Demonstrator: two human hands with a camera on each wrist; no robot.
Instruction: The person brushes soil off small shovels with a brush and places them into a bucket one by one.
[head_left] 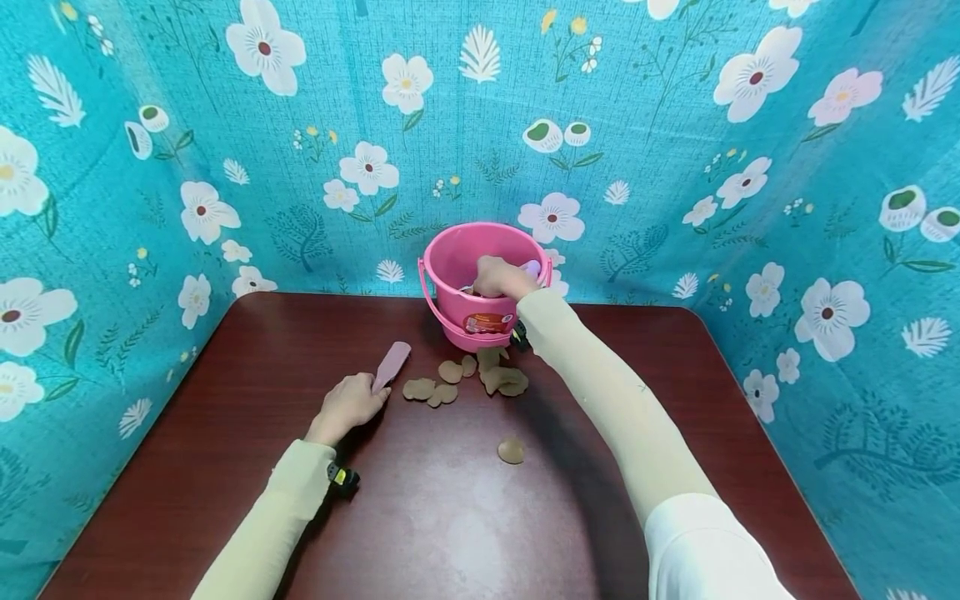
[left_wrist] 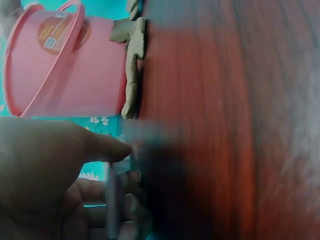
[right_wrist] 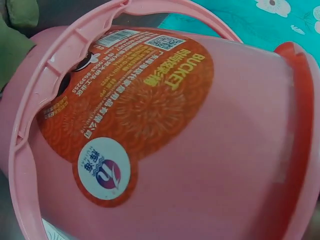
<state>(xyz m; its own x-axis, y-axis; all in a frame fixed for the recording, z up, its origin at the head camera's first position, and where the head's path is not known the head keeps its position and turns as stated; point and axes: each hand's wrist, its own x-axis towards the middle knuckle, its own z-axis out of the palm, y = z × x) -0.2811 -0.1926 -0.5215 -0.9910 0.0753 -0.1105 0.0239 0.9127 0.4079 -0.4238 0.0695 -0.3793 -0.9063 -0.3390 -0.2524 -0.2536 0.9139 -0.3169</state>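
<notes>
My left hand [head_left: 351, 408] grips a flat, pale pinkish-purple blade-like tool [head_left: 392, 365], whose broad end points away over the table. In the left wrist view the thumb and curled fingers close round its thin edge. My right hand [head_left: 498, 277] reaches down inside a pink bucket [head_left: 480, 235] at the back of the table. Its fingertips are hidden, and whether they hold anything cannot be seen. A light purple item [head_left: 531, 268] shows inside the bucket beside that hand. Flat brown clay-like pieces [head_left: 450, 372] lie in front of the bucket, between the two hands.
A single round brown piece [head_left: 512, 451] lies nearer the front of the dark red-brown table [head_left: 420, 517]. The bucket's handle [right_wrist: 25, 150] hangs down over its labelled side. Blue flowered cloth [head_left: 450, 125] stands behind the table and at both sides.
</notes>
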